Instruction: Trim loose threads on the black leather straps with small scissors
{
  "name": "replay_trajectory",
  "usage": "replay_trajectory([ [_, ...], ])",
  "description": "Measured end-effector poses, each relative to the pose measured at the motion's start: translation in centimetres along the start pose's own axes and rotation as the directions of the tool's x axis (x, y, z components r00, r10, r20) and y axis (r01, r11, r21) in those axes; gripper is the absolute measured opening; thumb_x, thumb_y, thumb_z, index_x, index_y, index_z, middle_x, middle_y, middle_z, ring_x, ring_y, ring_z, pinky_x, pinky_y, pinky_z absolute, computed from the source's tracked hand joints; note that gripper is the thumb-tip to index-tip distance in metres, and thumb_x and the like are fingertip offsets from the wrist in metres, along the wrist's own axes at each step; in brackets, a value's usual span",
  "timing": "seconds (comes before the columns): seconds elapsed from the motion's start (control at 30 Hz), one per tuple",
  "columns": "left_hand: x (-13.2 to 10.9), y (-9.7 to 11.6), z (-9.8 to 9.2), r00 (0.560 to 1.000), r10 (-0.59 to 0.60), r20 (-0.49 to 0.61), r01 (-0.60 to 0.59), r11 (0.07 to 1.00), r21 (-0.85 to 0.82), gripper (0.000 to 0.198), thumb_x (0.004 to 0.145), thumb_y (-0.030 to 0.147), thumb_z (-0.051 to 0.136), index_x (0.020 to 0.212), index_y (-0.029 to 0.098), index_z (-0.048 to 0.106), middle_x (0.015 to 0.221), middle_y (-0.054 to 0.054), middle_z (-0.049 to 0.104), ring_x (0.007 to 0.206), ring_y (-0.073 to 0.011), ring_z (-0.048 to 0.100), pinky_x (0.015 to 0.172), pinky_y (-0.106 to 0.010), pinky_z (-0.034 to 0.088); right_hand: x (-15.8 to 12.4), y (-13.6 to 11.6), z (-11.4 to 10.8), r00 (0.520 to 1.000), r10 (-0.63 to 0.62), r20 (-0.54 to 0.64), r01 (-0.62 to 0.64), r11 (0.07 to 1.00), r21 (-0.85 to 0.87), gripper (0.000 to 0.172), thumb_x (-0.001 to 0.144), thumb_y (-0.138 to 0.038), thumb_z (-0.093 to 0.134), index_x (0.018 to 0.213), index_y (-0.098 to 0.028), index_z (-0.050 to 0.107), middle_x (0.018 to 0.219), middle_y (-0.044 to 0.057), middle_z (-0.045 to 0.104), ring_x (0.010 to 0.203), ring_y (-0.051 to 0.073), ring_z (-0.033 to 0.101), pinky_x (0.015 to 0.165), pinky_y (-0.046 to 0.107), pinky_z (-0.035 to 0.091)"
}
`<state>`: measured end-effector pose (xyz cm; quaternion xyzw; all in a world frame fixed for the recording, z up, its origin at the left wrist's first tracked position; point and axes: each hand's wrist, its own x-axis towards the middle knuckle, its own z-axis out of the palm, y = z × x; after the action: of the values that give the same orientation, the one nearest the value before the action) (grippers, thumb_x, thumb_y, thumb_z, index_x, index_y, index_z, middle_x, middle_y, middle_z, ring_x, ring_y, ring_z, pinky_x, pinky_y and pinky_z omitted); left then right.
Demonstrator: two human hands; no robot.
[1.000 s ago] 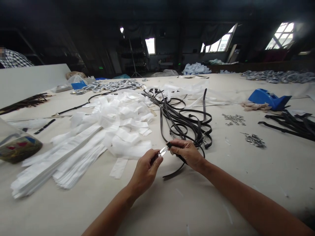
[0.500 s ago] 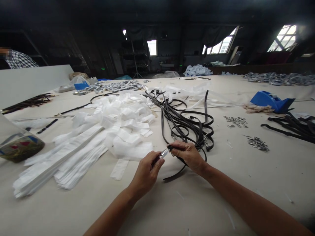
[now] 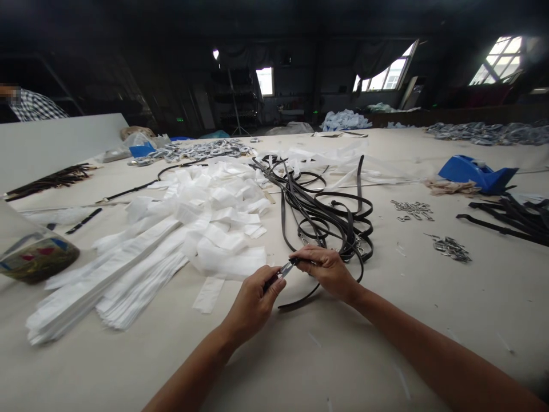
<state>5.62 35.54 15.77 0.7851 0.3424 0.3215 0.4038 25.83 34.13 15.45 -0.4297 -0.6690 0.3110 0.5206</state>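
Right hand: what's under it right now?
A black strap loops out from under the right hand onto the table; its end is pinched at the fingertips, meeting the snips in the left hand. The stretch beneath the palm is hidden.

body: one person, seen from their own head | left hand [image 3: 253, 300]: bare, slender fingers | right hand [image 3: 328, 272]: bare, knuckles showing along the back | left forearm [image 3: 193, 369]: uncovered as far as the lower edge, lean | right forearm [image 3: 429, 355]: uncovered as far as the corner, lean, any sleeve out of view
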Motion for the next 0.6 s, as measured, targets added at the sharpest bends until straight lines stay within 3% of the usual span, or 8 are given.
replay_trajectory([
  [0.2, -0.1, 0.1, 0.1, 0.996, -0.049, 0.069, 0.056, 0.993, -0.106, 0.025, 0.091, 0.036, 0.048, 0.091, 0.017, 0.063, 0.084, -0.004, 0.061, 0.080, -0.0177, 0.054, 0.073, -0.027, 0.042, 0.0, 0.5, 0.7, 0.985, 0.063, 0.161, -0.077, 0.994, 0.079, 0.017, 0.083, -0.027, 0.065, 0.095, -0.019, 0.075, 0.089, 0.005, 0.068, 0.084, 0.018, 0.063, 0.076, 0.029, 0.049],
  [0.4, 0.0, 0.2, 0.3, 0.999, 0.010, -0.036, -0.009, 0.999, 0.032, 0.021, 0.089, 0.032, 0.053, 0.101, 0.019, 0.064, 0.084, -0.002, 0.060, 0.077, -0.0162, 0.053, 0.072, -0.027, 0.041, -0.1, 0.4, 0.9, 0.986, 0.110, 0.128, -0.120, 0.990, 0.068, 0.018, 0.081, -0.026, 0.066, 0.096, -0.019, 0.074, 0.090, 0.005, 0.068, 0.086, 0.020, 0.062, 0.079, 0.030, 0.048],
  [0.6, 0.4, -0.4, 0.4, 0.983, -0.154, -0.097, 0.132, 0.969, -0.207, 0.030, 0.080, 0.041, 0.064, 0.098, 0.017, 0.067, 0.079, -0.001, 0.063, 0.073, -0.0149, 0.055, 0.066, -0.024, 0.043, -0.1, 0.4, 1.3, 0.990, 0.060, 0.125, -0.069, 0.995, 0.071, 0.024, 0.083, -0.024, 0.065, 0.105, -0.023, 0.071, 0.100, 0.005, 0.068, 0.095, 0.022, 0.062, 0.086, 0.033, 0.048],
])
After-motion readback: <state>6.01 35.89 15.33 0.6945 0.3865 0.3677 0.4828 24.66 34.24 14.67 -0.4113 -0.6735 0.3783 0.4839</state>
